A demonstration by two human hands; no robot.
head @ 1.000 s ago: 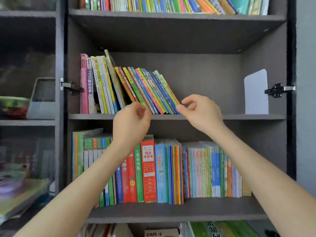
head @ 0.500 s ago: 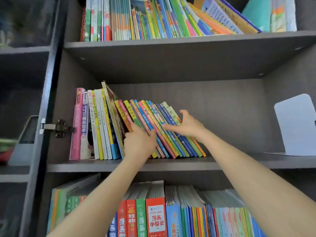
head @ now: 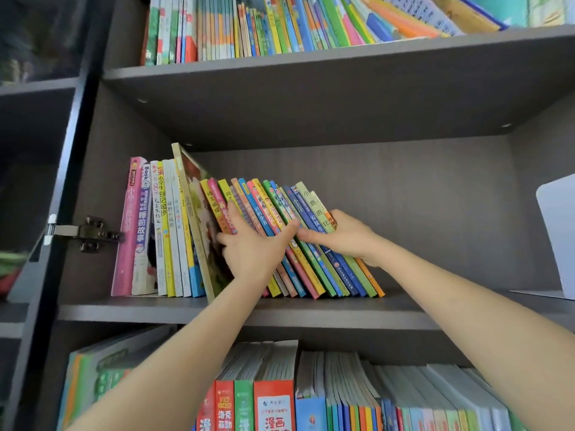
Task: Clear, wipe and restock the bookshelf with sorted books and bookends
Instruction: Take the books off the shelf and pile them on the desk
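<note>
Thin leaning books [head: 273, 200] on the middle shelf [head: 435, 306], tilted leftward against the upright books [head: 161, 231], without support on the right. Gripped from both sides: left hand [head: 252, 253] with thumb spread over the spines and fingers pushed into the gap at the left; right hand [head: 345, 241] pinching the outer covers, thumb in front. Probably for lifting the whole bundle out together, to clear. White bookend [head: 557, 231] well apart at the far right, touching no book.
</note>
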